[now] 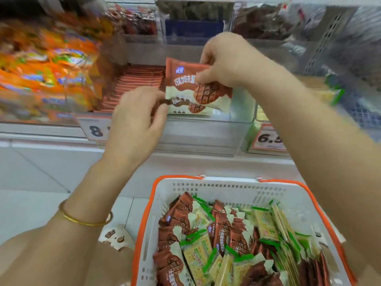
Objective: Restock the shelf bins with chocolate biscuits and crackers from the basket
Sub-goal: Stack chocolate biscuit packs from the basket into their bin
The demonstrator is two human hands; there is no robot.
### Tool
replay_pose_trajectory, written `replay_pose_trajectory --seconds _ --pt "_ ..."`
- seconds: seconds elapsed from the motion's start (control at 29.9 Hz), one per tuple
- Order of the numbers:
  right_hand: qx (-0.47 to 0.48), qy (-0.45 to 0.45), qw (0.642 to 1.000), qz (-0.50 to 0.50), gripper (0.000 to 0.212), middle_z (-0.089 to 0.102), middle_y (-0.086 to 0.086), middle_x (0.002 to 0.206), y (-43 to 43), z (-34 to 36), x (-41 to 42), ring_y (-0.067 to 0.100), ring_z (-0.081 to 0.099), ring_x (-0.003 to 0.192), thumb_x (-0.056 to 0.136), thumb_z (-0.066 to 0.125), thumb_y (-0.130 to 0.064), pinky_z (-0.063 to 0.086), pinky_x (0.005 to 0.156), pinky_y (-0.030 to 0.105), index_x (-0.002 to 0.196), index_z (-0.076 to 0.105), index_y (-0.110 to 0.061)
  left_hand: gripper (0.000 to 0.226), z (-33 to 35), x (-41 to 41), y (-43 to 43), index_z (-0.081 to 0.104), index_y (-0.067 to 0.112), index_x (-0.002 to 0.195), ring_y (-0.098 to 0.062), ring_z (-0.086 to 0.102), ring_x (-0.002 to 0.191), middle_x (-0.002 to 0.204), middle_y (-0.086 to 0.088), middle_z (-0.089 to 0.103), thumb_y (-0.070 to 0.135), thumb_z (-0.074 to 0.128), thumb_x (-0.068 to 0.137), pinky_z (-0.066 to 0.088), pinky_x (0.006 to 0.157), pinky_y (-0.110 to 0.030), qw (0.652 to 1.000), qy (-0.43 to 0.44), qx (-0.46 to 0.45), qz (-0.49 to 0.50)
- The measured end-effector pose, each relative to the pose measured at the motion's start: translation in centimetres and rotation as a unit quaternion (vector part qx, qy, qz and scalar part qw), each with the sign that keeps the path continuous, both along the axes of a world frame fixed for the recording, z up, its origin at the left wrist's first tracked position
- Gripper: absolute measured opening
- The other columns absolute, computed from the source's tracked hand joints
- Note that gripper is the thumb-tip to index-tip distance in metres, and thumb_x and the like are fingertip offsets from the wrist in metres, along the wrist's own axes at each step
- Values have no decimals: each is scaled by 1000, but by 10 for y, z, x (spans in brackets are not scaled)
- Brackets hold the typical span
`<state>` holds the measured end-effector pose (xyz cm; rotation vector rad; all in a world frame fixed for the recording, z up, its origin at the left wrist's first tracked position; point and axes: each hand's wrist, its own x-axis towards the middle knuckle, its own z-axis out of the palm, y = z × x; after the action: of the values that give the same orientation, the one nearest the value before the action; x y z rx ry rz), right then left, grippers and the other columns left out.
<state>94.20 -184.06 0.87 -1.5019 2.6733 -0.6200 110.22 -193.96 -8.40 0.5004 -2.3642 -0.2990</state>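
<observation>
Biscuit packets (186,79): 2, in 2 hands (224,60).

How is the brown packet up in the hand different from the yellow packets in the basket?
The brown packet shows a chocolate waffle biscuit; the yellow packets show pale crackers and have green ends. The brown packet is pinched upright by the right hand at the shelf bin; the yellow packets lie loose and tilted in the basket. Both are small sealed snack packs.

Orange packets (41,58) blurred — price tag (95,129) digits hidden; basket (206,186) cropped below.
</observation>
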Motion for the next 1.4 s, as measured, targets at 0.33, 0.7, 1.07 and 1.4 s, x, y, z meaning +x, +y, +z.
replay_pose_trajectory --seconds 0.33,0.7,1.07,1.4 --pt "148 140 978 -30 25 60 7 114 -69 -72 -31 29 56 102 88 65 -18 38 71 33 110 56 -11 46 -18 -4 7 63 24 92 -21 54 99 93 8 63 41 21 94 22 94 -35 993 -99 -58 31" --pt "104 184 977 -22 53 50 14 126 -68 -62 -21 33 47 118 84 70 -29 42 88 42 126 46 -8 43 -22 -4 6 66 22 94 -21 56 100 95 7 65 39 26 95 23 94 -35 994 -68 -75 30" --pt "72 -145 985 56 14 55 -8 68 145 -99 19 7 56 57 82 70 -14 48 58 26 82 58 -21 27 -54 -6 105 68 13 101 -24 51 101 106 1 67 10 51 81 28 86 -37 976 16 -137 -171" --pt "525 -126 815 213 26 61 4 87 219 -255 11 19 52 75 85 69 -30 40 63 29 92 65 -5 22 -129 -20 154 70 15 96 -25 60 95 98 2 68 10 70 75 44 79 -40 912 -255 -103 -305"
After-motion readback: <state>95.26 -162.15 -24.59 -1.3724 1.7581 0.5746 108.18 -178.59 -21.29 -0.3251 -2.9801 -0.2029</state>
